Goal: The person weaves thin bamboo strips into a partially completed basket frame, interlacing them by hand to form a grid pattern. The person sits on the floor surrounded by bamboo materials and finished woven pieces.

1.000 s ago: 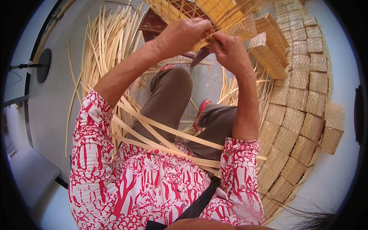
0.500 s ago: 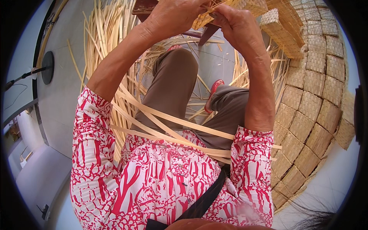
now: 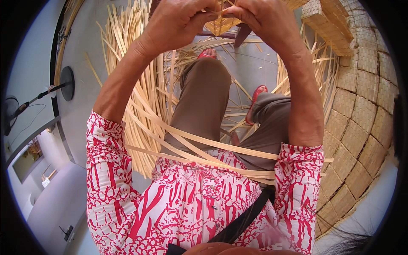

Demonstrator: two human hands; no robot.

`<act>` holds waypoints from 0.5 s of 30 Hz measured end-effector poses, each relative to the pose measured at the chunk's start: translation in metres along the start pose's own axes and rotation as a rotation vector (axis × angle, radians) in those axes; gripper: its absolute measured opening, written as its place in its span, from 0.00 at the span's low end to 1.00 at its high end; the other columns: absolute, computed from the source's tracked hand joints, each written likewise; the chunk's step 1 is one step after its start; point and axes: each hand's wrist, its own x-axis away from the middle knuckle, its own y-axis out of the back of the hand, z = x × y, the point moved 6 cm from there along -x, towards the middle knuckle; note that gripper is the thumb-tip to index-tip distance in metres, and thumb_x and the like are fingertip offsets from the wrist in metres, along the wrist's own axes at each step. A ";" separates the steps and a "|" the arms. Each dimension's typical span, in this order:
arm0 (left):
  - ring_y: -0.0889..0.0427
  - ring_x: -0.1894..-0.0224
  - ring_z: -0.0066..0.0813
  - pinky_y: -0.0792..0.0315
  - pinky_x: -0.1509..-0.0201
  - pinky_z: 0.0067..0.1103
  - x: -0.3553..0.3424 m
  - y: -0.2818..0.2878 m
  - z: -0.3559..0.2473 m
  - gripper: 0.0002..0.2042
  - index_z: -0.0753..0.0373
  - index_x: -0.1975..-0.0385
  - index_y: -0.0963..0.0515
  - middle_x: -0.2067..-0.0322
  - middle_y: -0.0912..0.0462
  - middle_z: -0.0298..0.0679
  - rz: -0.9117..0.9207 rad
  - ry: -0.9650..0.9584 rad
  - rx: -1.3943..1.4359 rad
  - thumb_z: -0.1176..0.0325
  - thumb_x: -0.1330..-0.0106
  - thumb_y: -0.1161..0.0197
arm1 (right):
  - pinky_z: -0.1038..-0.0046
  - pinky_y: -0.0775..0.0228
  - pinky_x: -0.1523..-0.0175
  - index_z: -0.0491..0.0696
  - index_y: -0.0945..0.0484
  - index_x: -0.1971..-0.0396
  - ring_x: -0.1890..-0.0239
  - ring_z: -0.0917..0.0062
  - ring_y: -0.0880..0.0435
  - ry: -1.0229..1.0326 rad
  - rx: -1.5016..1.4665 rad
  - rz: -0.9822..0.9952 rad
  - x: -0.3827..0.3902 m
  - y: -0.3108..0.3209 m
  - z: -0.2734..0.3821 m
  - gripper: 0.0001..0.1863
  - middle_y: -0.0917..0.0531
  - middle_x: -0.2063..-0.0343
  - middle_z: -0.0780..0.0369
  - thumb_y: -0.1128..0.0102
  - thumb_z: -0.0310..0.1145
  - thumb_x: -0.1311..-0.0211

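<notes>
Near the top edge, my left hand and my right hand face each other, thumbs almost meeting. Between them is a woven piece of yellowish strips, its lower part coming to a point under the thumbs. Both hands pinch its near edge; the fingers of each are partly out of the picture or behind the weave. Several loose pale strips lie across my lap, running from the left over my thighs and under my right forearm.
A large pile of long strips lies on the floor at my left, more strips at the right. Stacked woven boxes line the right side, with a longer one farther off. A dark wooden stool stands beneath the weave. A round-based stand is at left.
Both hands have come slightly nearer with the woven piece, and its pointed lower part now shows between the thumbs. The whole view has shifted, so the surroundings sit farther right.
</notes>
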 end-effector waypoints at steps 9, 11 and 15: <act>0.09 0.67 0.26 0.20 0.65 0.22 0.019 0.010 0.006 0.14 0.66 0.45 0.28 0.59 0.13 0.44 0.253 -0.094 -0.232 0.73 0.28 0.37 | 0.58 0.28 0.69 0.48 0.23 0.81 0.75 0.56 0.17 0.134 0.040 0.102 -0.014 0.004 0.006 0.21 0.19 0.81 0.55 0.36 0.48 0.35; 0.09 0.64 0.27 0.18 0.63 0.22 0.016 0.011 0.006 0.15 0.66 0.44 0.28 0.61 0.13 0.44 0.140 0.044 0.049 0.75 0.27 0.37 | 0.58 0.27 0.69 0.47 0.22 0.82 0.76 0.58 0.17 0.133 0.059 0.085 -0.016 0.010 0.010 0.22 0.19 0.81 0.55 0.35 0.48 0.36; 0.12 0.69 0.31 0.20 0.67 0.25 0.022 0.002 0.012 0.12 0.64 0.49 0.31 0.69 0.17 0.41 0.028 0.286 0.360 0.71 0.26 0.38 | 0.59 0.25 0.68 0.46 0.19 0.82 0.76 0.60 0.15 0.081 0.098 0.110 -0.023 0.020 0.016 0.21 0.17 0.80 0.55 0.34 0.46 0.37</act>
